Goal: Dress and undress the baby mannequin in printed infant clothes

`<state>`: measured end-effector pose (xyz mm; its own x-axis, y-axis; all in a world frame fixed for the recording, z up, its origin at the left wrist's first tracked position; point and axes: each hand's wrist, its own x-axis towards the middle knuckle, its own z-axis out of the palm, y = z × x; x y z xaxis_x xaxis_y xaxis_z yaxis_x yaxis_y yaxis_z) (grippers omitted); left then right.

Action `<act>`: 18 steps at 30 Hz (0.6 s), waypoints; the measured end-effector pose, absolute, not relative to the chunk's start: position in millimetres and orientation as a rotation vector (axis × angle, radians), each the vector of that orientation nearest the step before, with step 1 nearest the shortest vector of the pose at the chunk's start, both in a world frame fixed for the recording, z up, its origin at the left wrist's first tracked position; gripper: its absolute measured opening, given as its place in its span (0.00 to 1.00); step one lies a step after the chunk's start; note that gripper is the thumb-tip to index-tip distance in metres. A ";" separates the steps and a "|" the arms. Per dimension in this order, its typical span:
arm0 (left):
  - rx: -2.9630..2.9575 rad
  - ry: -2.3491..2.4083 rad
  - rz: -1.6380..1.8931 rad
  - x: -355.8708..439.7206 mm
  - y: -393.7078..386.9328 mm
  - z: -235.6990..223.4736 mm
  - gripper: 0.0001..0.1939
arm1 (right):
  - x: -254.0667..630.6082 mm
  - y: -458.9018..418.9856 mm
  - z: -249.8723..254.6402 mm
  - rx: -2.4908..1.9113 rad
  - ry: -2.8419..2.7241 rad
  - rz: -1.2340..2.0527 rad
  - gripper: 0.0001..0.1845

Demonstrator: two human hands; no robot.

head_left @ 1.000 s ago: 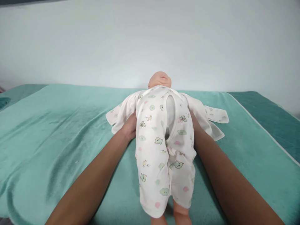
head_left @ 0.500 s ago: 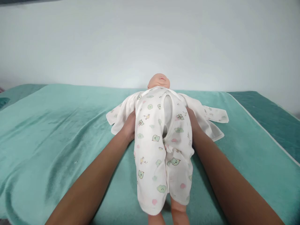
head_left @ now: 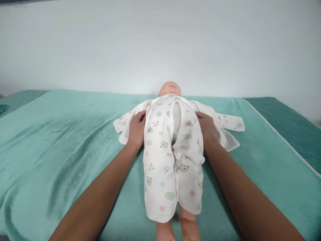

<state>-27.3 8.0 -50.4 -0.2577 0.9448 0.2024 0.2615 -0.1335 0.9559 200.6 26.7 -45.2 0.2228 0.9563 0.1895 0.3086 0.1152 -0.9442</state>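
Doll (head_left: 170,89) lies on its back on a pale green blanket (head_left: 62,140), directly between the two hands. Clock taken from the middle of the printed pants (head_left: 160,154): head at 12, bare lower legs (head_left: 189,226) at 6, knees and thighs under the cloth.

Left hand (head_left: 137,129): at 10 o'clock, against the side of the pants near their upper part. Fingers bent and drawn in toward the cloth; the tips are partly hidden at its edge. Right hand (head_left: 207,126): at 2 o'clock, placed much the same on the opposite side, fingers curved inward to touch the pants. The hands stand apart by the width of the clothed body. Neither is spread wide — but whether the fingers pinch the fabric or only rest against it, cannot tell. Forearms come in from 7 and 5.

Pants: white with green, pink and yellow figures, an oval opening along the front, legs ending above the doll's feet. Upper edge lies high, close below the chin.

White top (head_left: 227,138): spread out on both sides of the body, sleeves reaching toward 10 and 2, its lower corners flared on the blanket beyond each hand. Darker green cloth (head_left: 291,124) at 2–3 o'clock, past a pale edging; plain wall (head_left: 160,43) beyond the head.
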 end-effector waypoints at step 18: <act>1.546 1.469 1.465 -31.5 12.5 -50.8 0.19 | 194.7 31.9 -44.2 -1.152 -1.272 0.601 0.09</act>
